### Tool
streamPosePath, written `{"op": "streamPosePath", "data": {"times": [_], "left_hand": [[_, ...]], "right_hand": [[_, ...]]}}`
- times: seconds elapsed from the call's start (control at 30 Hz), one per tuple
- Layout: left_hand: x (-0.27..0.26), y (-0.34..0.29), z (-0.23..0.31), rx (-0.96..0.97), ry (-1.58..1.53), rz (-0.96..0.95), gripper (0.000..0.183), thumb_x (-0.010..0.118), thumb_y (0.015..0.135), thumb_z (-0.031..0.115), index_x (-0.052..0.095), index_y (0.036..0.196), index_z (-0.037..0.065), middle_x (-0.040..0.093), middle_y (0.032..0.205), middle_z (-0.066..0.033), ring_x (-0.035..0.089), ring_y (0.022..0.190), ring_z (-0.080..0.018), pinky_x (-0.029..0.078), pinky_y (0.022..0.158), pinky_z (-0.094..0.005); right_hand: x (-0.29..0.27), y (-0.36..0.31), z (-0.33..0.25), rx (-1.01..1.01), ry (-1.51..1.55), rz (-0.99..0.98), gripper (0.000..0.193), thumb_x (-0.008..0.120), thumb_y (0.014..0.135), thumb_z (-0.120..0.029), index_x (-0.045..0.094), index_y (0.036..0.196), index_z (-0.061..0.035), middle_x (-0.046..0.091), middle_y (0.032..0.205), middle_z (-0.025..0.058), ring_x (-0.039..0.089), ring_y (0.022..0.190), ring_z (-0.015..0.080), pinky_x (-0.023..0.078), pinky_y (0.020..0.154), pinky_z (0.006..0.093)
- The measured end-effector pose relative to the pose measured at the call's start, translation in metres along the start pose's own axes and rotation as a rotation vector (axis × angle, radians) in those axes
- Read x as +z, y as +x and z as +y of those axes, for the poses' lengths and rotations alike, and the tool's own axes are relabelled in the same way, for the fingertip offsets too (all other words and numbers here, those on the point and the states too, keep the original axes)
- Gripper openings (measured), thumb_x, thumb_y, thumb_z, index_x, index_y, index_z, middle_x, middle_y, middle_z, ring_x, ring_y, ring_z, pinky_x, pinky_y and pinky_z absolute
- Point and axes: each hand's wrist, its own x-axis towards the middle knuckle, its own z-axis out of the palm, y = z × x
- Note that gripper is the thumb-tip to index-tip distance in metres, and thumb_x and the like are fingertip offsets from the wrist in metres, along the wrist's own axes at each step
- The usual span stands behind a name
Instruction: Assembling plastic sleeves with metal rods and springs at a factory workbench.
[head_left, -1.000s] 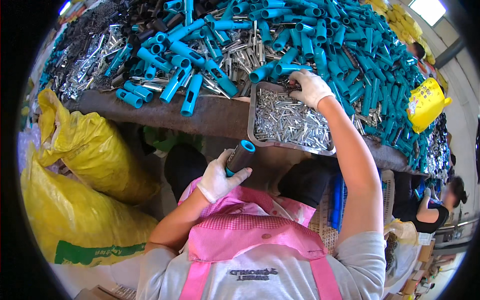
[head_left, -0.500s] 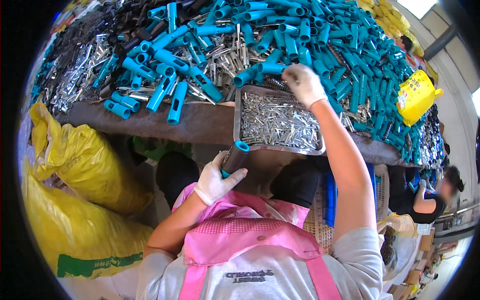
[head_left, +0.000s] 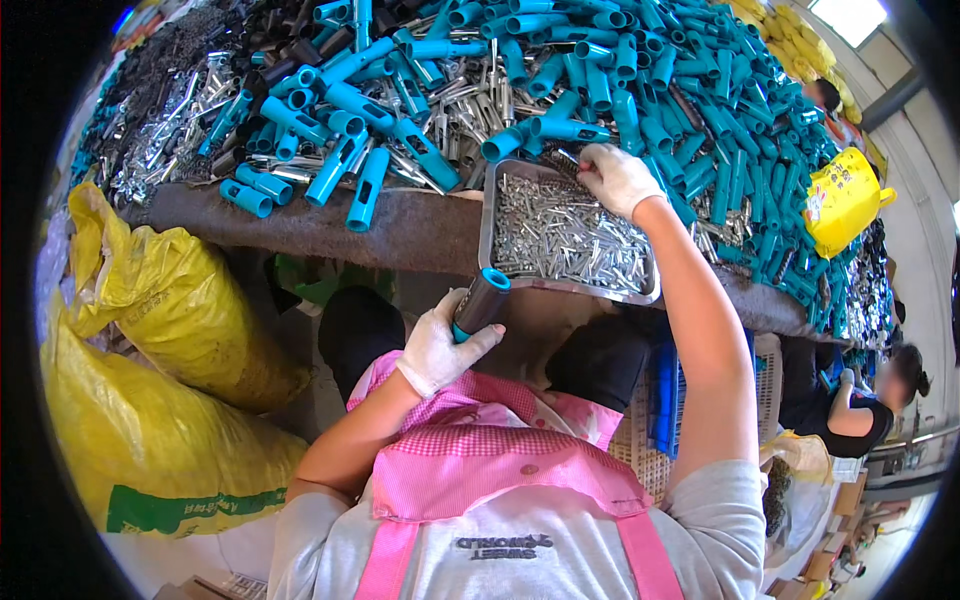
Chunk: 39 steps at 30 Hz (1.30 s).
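My left hand (head_left: 440,352), in a white glove, is wrapped round a black tube with teal ends (head_left: 482,304). The tube stands tilted in front of the tray, its open teal end upward. A metal tray (head_left: 487,222) at the table's front edge holds a heap of small silver pins (head_left: 565,238). Over the tray's far edge, my gloved right hand (head_left: 622,182) has its fingers pinched together. Beside those fingertips lies a dark coil spring (head_left: 562,160); whether they grip it is hidden.
Teal slotted tubes (head_left: 690,130) pile up behind the tray, with silver metal tubes (head_left: 470,115) among them. A yellow plastic container (head_left: 840,205) sits on the heap at right. Yellow sacks (head_left: 190,310) stand at left. A co-worker (head_left: 860,405) sits at far right.
My right hand has come to the tray's far edge, its fingers lower beside the spring. The whole view has shifted slightly. My left hand keeps its hold on the tube.
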Motion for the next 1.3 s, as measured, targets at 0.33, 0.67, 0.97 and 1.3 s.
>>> {"op": "streamPosePath", "data": {"times": [0.33, 0.67, 0.97, 1.3], "left_hand": [[-0.011, 0.005, 0.003, -0.027, 0.034, 0.006, 0.047, 0.075, 0.074, 0.027, 0.056, 0.108, 0.0, 0.065, 0.084, -0.0135, 0.063, 0.077, -0.0218, 0.048, 0.073, -0.0322], [-0.035, 0.049, 0.028, -0.138, -0.121, 0.205, 0.041, 0.074, 0.076, 0.019, 0.058, 0.11, 0.002, 0.067, 0.092, -0.0099, 0.063, 0.083, -0.0154, 0.049, 0.077, -0.0308], [-0.027, 0.106, 0.042, 0.088, 0.222, 0.072, 0.045, 0.08, 0.066, 0.027, 0.062, 0.101, 0.003, 0.068, 0.086, -0.0125, 0.066, 0.079, -0.0204, 0.05, 0.075, -0.0324], [-0.024, 0.147, 0.033, -0.086, 0.079, 0.206, 0.036, 0.074, 0.072, 0.029, 0.061, 0.093, 0.003, 0.064, 0.07, -0.0099, 0.062, 0.056, -0.0164, 0.049, 0.056, -0.0303]], "right_hand": [[-0.014, -0.001, -0.002, 0.303, 0.852, -0.002, 0.016, 0.054, 0.091, -0.015, 0.055, 0.1, -0.0019, 0.06, 0.083, 0.0036, 0.056, 0.068, 0.0092, 0.048, 0.062, 0.0221], [-0.013, -0.022, -0.048, -0.053, 0.672, -0.019, 0.014, 0.056, 0.086, -0.003, 0.058, 0.099, 0.0024, 0.062, 0.089, 0.0056, 0.058, 0.081, 0.0084, 0.047, 0.074, 0.0246], [0.005, -0.037, -0.067, 0.077, 1.155, -0.109, 0.013, 0.052, 0.091, -0.003, 0.055, 0.103, 0.0024, 0.061, 0.091, 0.0052, 0.06, 0.081, 0.0098, 0.05, 0.073, 0.0241], [0.004, -0.05, -0.061, -0.501, 0.348, 0.378, 0.018, 0.063, 0.078, -0.002, 0.063, 0.096, -0.0051, 0.063, 0.087, 0.0109, 0.061, 0.083, 0.0318, 0.05, 0.074, 0.0386]]}}
